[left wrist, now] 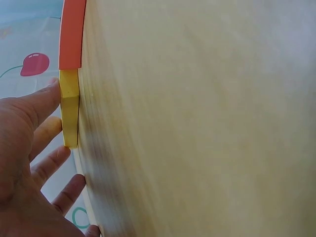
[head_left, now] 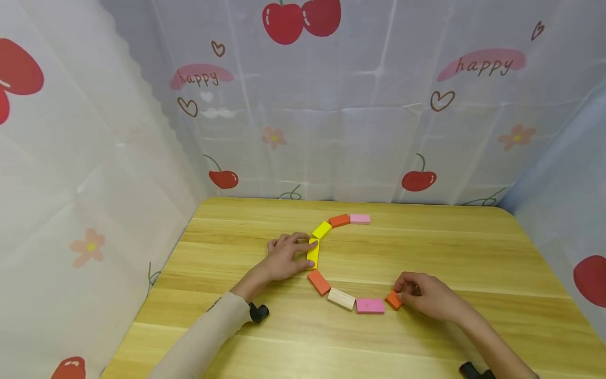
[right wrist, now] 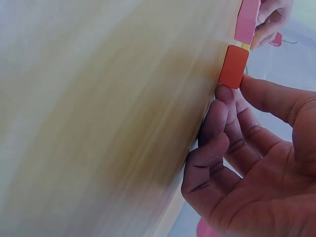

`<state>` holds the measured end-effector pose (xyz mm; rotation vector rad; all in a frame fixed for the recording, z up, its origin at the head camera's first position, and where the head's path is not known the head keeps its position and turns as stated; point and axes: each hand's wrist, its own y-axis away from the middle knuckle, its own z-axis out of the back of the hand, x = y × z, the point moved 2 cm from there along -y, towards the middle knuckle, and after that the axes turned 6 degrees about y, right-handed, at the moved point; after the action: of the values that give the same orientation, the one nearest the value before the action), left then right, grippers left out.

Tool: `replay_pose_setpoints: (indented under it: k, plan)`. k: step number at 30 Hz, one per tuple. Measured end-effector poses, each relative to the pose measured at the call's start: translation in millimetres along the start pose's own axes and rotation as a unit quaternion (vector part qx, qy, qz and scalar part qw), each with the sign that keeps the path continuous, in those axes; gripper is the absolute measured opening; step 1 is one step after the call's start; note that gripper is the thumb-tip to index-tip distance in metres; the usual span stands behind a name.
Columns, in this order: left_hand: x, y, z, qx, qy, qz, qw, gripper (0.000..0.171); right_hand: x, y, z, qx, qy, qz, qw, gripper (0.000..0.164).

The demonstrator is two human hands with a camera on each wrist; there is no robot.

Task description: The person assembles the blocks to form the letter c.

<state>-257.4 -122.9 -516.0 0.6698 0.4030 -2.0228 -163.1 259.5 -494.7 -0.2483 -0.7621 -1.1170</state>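
Note:
In the head view my left hand (head_left: 286, 258) is at a yellow block (head_left: 312, 255), thumb at its near end and a fingertip at its far end. The left wrist view shows the same yellow block (left wrist: 70, 111) lying against the table, an orange-red block (left wrist: 72, 34) beyond it. My right hand (head_left: 431, 296) pinches an orange block (head_left: 393, 300) between thumb and fingers. In the right wrist view this orange block (right wrist: 234, 66) stands just short of a pink block (right wrist: 247, 20). The right hand's other fingers curl in beside the tabletop.
Beyond the left hand, another yellow block (head_left: 322, 230), a red-orange block (head_left: 339, 220) and a light pink block (head_left: 360, 219) continue the curve. Nearer lie an orange-red block (head_left: 319, 282), a plain wood block (head_left: 341, 298) and a pink block (head_left: 370, 306). Patterned curtains surround the wooden table (head_left: 450, 242).

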Motion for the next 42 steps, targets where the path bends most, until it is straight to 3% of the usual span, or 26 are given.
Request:
replay_pose_setpoints:
  k: [20, 34, 42]
  plan:
    - [-1.4, 1.1, 1.7, -0.001, 0.006, -0.005, 1.0, 0.06, 4, -3, -6, 0.001, -0.005, 0.025, 1.0, 0.007]
    - [-1.5, 1.8, 0.3, 0.008, 0.01, 0.003, 0.9999, 0.062, -2, 2, 0, 0.002, -0.022, -0.002, 1.0, 0.019]
    - [-2.1, 0.9, 0.8, -0.003, -0.004, -0.002, 1.0, 0.061, -8, 7, 4, -0.005, -0.033, -0.008, 0.999, 0.023]
